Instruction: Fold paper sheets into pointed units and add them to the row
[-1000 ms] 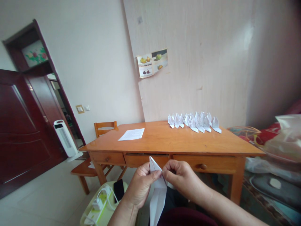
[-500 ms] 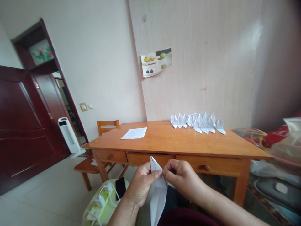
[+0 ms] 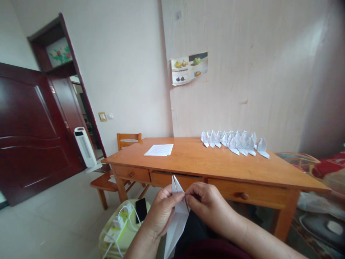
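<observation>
A long piece of folded white paper (image 3: 178,219) with pointed tips at its top is held over my lap, in front of the table's drawers. My left hand (image 3: 164,208) grips it from the left, thumb pressed flat across its front. On the other side my right hand (image 3: 206,203) pinches the paper's right edge between thumb and forefinger. Both hands are closed on the same sheet. The fingers of my left hand behind the paper are hidden.
On the wooden table (image 3: 161,169) stand several folded paper figures (image 3: 237,142) at the right and a stack of paper (image 3: 159,150) at the left. A stool (image 3: 118,233) at lower left bears a power strip (image 3: 117,228) and a phone (image 3: 141,210). A white heater (image 3: 84,147) stands by the door.
The view has turned slightly left, so the room shifts right. The paper's lower end has swung a little left, and its tips look more spread. Both hands keep their hold.
</observation>
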Available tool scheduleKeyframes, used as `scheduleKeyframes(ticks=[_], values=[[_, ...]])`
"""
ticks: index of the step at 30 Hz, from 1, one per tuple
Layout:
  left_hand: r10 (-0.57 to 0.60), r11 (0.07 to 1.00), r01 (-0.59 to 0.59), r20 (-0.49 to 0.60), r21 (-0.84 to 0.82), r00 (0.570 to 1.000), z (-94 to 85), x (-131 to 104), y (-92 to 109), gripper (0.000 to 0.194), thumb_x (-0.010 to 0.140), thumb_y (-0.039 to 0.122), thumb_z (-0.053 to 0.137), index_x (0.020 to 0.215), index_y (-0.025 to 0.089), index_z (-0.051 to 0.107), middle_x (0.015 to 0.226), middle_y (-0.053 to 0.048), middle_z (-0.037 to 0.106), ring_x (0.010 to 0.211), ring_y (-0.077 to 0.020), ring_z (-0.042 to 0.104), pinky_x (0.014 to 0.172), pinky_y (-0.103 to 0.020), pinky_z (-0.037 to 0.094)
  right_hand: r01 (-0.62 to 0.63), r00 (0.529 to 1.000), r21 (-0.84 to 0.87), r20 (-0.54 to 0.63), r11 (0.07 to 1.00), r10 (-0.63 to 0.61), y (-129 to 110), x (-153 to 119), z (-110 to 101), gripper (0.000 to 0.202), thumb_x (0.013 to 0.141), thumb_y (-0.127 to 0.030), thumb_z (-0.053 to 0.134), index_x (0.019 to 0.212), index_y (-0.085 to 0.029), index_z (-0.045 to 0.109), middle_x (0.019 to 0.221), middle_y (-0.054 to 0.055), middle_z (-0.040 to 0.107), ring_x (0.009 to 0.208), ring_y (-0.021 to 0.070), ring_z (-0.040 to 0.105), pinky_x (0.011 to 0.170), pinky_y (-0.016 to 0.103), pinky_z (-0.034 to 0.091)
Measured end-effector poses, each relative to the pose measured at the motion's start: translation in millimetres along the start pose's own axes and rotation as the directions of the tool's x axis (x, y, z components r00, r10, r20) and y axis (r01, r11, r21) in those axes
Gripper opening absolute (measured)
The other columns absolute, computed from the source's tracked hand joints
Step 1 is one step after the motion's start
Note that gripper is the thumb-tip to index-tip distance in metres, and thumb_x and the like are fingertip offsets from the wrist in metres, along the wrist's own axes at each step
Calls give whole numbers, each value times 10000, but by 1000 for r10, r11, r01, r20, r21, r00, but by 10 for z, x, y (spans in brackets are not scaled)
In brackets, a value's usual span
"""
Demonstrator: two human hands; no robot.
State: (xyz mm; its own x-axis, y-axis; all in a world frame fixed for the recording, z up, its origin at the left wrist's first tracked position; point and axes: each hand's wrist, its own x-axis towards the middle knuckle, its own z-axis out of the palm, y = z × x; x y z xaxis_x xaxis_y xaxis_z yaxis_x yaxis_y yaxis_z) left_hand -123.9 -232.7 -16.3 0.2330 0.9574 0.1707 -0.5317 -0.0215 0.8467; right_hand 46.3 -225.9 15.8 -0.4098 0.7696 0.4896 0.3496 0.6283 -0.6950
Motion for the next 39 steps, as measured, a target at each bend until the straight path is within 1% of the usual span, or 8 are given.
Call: scheduleKeyframes(ticks=[3, 6, 10, 13, 19, 25, 33, 39], values=[[51, 999, -51, -28, -7, 998, -26, -4, 16, 162, 806, 254, 771, 908, 144, 709, 786, -31, 653, 722, -143, 593, 755, -274, 456, -34, 999, 70, -11, 997, 35, -4, 14, 31, 179, 853, -149, 527, 769, -203, 676, 729, 6, 679, 673, 151, 619, 623, 248, 441], [81, 996, -83, -70, -22, 994, -49, -8, 32, 132, 812, 243, 767, 861, 148, 691, 765, -14, 629, 717, -130, 569, 731, -255, 438, -63, 998, 53, -18, 997, 64, 0, 4, 75, 182, 876, -181, 535, 770, -203, 682, 733, 15, 674, 684, 160, 617, 628, 262, 439], [91, 995, -94, -126, -20, 988, -49, -19, 47, 151, 803, 256, 778, 841, 153, 674, 747, -6, 612, 720, -131, 552, 712, -252, 429, -85, 996, -1, -4, 996, 85, 3, -16, 138, 146, 883, -284, 607, 785, -207, 683, 721, 12, 645, 648, 154, 578, 586, 266, 402], [117, 993, -118, -131, -3, 984, -17, -25, 61, 157, 806, 258, 775, 841, 148, 669, 747, -6, 605, 715, -126, 537, 701, -248, 424, -66, 998, -33, -3, 997, 66, 12, -12, 172, 160, 884, -313, 627, 772, -207, 671, 706, 3, 619, 625, 142, 548, 576, 264, 384], [154, 988, -155, -127, 7, 980, 56, -19, 87, 140, 821, 250, 758, 859, 147, 672, 788, -18, 625, 748, -139, 562, 725, -266, 455, -41, 999, 6, -18, 999, 41, 49, -3, 198, 201, 926, -310, 581, 779, -200, 665, 720, 11, 625, 653, 144, 561, 602, 263, 398], [155, 987, -158, -158, -9, 975, 89, -14, 58, 159, 787, 247, 788, 840, 140, 684, 772, -15, 633, 731, -132, 567, 725, -258, 463, -49, 999, 31, -15, 998, 49, 69, -29, 186, 207, 930, -284, 567, 753, -195, 627, 703, 1, 591, 638, 136, 528, 591, 260, 383], [126, 992, -128, -143, -4, 982, 101, -11, 8, 153, 813, 250, 772, 890, 139, 700, 814, -29, 659, 749, -137, 583, 739, -262, 464, -30, 999, 35, -44, 999, 32, 126, -72, 212, 214, 931, -251, 537, 727, -202, 576, 698, -8, 560, 634, 138, 516, 578, 268, 363], [92, 995, -98, -150, -32, 984, 88, -14, -4, 166, 794, 253, 793, 853, 139, 688, 782, -12, 641, 718, -122, 575, 698, -237, 454, -42, 999, 54, -29, 998, 43, 140, -89, 207, 215, 949, -295, 545, 761, -206, 596, 718, -5, 578, 653, 142, 528, 592, 265, 380]])
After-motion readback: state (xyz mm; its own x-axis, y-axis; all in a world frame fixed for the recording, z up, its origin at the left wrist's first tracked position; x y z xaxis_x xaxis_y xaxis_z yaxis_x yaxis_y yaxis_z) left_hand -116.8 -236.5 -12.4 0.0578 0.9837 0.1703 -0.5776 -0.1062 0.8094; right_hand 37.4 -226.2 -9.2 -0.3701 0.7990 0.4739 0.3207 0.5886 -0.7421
